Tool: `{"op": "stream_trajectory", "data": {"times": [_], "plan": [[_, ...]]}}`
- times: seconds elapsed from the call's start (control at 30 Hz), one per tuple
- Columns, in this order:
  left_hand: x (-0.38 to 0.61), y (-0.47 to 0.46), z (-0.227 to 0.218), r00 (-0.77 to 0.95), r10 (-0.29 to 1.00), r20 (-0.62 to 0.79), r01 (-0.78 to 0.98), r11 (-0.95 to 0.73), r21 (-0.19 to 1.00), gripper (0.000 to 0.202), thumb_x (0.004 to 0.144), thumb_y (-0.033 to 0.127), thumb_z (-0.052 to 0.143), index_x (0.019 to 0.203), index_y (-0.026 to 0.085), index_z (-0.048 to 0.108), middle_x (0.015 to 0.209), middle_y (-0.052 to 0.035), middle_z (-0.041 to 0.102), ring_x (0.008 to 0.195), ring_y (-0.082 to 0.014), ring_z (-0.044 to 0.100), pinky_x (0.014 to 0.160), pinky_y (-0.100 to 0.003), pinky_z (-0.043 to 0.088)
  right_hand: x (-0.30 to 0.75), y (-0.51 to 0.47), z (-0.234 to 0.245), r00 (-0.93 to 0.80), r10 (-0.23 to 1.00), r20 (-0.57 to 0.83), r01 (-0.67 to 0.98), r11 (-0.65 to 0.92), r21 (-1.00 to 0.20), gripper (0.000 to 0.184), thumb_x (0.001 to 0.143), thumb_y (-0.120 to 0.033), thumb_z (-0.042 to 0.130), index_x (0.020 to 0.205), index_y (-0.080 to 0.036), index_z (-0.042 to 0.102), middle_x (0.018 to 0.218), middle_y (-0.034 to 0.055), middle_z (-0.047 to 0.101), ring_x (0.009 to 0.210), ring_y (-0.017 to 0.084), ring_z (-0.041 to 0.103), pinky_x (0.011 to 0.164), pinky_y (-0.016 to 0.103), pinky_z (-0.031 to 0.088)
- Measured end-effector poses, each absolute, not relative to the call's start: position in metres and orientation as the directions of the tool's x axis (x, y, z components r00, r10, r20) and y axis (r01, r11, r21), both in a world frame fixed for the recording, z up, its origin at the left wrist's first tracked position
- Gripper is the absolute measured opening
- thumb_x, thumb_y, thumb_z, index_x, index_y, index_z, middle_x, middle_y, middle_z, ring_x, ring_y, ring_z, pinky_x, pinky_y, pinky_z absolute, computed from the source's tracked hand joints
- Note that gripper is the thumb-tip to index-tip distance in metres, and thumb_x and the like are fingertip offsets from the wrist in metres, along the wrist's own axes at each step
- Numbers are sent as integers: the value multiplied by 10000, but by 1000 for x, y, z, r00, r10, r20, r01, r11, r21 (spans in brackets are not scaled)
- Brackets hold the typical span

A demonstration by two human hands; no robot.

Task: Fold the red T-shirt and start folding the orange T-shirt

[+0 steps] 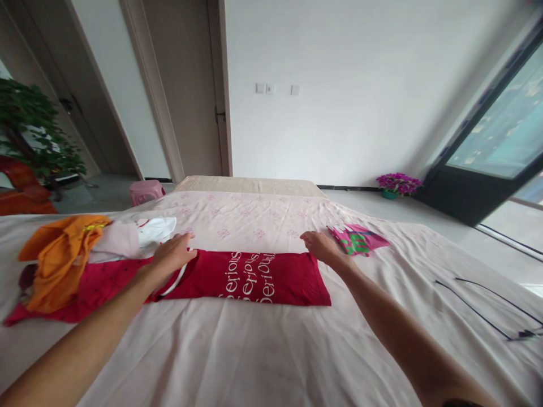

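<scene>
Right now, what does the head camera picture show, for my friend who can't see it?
A person's left hand and right hand are at the far edge of a folded red garment with white lettering, flat on a pale sheet. Piled clothes lie left, a pink garment right.

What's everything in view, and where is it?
Printed garment: one, red, middle.
Dotted cloth: one, red, left.
Crumpled garment: one, orange, over dotted cloth.
Pale clothes: count unclear, pinkish and white, beside the orange.
Small garment: one, pink with green, right.
Sheet: one, pale pink, underneath.
Glasses: one, dark, far right.
Stool: one, pink, floor, left.
Plant: one, green, far left.
Wooden furniture: one, orange-brown, left edge.
Flowers: one bunch, purple, floor, right.
Doors: two, brown, back left.
Wall plates: three, white, back wall.
Framed glass: one, dark-framed, right.
Left hand: one, bare, at printed garment's left part.
Right hand: one, bare, by its right end.
</scene>
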State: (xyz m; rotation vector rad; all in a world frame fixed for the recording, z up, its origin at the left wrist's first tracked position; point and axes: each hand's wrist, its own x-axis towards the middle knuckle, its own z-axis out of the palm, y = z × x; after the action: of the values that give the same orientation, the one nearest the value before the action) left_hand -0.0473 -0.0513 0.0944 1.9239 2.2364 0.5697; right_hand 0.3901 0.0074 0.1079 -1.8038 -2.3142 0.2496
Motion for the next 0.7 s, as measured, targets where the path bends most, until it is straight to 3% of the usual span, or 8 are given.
{"op": "stream_trajectory", "data": {"times": [0.07,0.17,0.27,0.43,0.57,0.7], "plan": [[-28,-58,85,-90,970,228,926,-3,378,412,800,255,508,1186,196,640,1256,-86,669,1148,-236,630,1010,-355,473,373,-8,99,-264,952,155,926,295,-235,406,921,-167,406,1239,-173,658,1229,111,680,1088,228,633,913,325,467],[15,-70,68,156,932,328,848,-297,439,345,897,240,404,1114,214,671,1180,-55,700,1116,-184,641,1027,-314,469,333,-40,83,-426,873,237,846,477,-238,407,978,-229,377,1310,-191,609,1291,95,649,1189,227,585,1017,358,432],[54,-74,45,295,894,338,797,-425,429,403,958,290,378,1270,181,610,1319,-86,650,1238,-188,582,1099,-331,422,292,-65,60,-563,784,261,757,616,-217,461,1018,-309,348,1445,-202,485,1452,94,532,1369,241,439,1131,418,346],[54,-64,14,325,905,274,901,-384,199,519,975,444,399,1420,200,507,1526,-126,467,1429,-278,395,1186,-490,277,279,-68,28,-582,781,226,771,618,-152,553,1019,-425,396,1524,-202,380,1567,90,385,1473,270,280,1217,466,200],[7,-55,11,261,938,230,942,-299,150,531,970,509,386,1431,268,498,1544,-89,451,1442,-267,371,1189,-482,244,312,-50,23,-515,841,166,836,535,-120,551,1024,-472,350,1527,-249,376,1587,48,353,1479,270,270,1211,497,203],[-39,-53,12,134,971,200,978,-162,135,510,976,439,367,1434,248,489,1559,-103,426,1441,-261,367,1178,-477,238,350,-39,20,-417,893,166,897,434,-82,576,1021,-507,332,1524,-230,385,1579,75,362,1485,271,258,1215,507,168]]}}
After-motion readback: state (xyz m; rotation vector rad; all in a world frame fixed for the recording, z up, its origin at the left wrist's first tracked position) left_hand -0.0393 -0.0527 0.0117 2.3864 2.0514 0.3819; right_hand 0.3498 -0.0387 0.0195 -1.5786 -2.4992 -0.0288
